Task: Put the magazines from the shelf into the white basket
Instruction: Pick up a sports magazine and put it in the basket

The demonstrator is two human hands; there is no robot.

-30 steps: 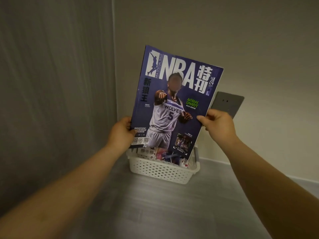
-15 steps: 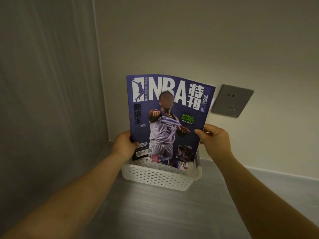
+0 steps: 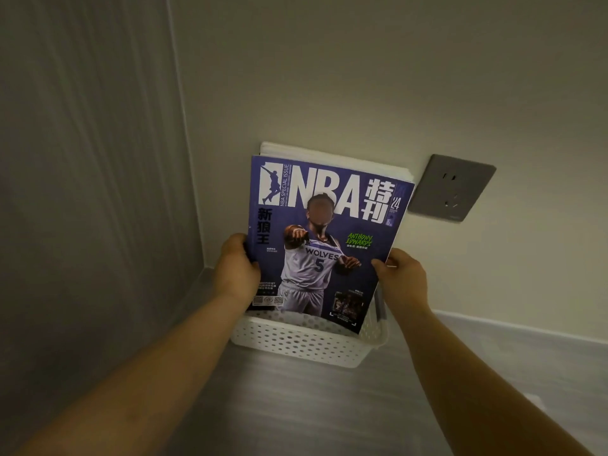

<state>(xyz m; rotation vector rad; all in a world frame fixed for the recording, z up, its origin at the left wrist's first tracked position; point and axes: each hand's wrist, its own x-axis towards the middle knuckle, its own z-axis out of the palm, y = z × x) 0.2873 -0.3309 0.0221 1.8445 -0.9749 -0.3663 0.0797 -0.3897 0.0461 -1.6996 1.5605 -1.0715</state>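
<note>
Magazines stand upright in the white basket (image 3: 296, 343) in the one head view, the purple NBA magazine (image 3: 324, 238) foremost, with pale page edges of others (image 3: 332, 156) showing behind its top. The left hand (image 3: 235, 269) is closed on its left edge and the right hand (image 3: 399, 279) on its right edge, its lower end already inside the rim. A grey wall socket (image 3: 452, 187) sits beside. Judging by this, placement is nearly finished; only letting go remains, and the shelf is out of view.

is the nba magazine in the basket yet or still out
Partly in: the magazine stands upright with its bottom edge behind the basket rim, both hands gripping its sides. Whether it touches bottom, cannot tell.
</note>
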